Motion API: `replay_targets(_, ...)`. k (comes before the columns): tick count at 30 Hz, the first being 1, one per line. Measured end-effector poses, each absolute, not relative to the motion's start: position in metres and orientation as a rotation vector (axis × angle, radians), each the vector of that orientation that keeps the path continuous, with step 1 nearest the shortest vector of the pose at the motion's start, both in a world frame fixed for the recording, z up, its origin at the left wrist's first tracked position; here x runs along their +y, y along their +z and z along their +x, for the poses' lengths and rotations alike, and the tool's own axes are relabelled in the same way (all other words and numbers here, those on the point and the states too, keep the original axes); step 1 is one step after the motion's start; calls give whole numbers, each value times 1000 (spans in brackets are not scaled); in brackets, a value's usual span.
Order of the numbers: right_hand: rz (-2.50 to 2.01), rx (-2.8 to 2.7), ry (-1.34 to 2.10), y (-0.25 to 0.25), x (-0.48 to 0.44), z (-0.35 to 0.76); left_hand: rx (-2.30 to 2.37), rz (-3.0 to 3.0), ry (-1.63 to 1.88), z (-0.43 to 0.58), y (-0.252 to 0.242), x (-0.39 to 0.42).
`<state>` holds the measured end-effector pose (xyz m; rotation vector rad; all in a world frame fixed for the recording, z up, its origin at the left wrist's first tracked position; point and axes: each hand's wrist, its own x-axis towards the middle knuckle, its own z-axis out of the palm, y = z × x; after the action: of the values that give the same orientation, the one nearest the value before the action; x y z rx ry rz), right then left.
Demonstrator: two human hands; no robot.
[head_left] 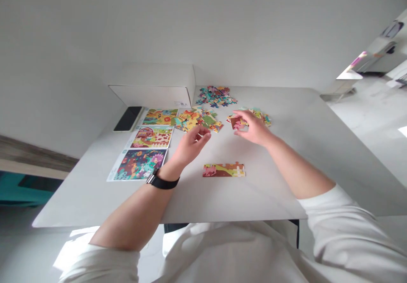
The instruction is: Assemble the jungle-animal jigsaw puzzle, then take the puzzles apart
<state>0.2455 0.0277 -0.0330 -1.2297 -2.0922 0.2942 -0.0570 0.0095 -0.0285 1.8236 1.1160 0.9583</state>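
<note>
My right hand [254, 128] is at the near side of the right-hand heap of puzzle pieces [264, 117]. Its thumb and fingers close around a brown and pink puzzle piece [235, 123]. My left hand [191, 144], with a black watch on the wrist, hovers in front of the yellow and green puzzle heap [187, 120]. Its fingers curl toward the thumb; whatever may be between them is hidden. Nearer to me lies a joined puzzle strip [225, 170] with a pink pig at its left end and tabs along its upper edge.
Three picture sheets, of a jungle [159, 117], a farm [152, 137] and a night scene [140, 164], lie at left. Behind them are a phone [128, 118] and a white box [149, 95]. Another heap of puzzle pieces [216, 96] sits by the wall on the white table [270, 194].
</note>
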Motion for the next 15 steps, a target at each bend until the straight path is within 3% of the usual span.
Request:
replay_targets(9,-923,-2229,464,-35,-52,206,900,1444,575,-41,-35,0)
replay_targets(15,-1005,-2042,394,-48,-45,203,885,1305,608,-43,-37,1)
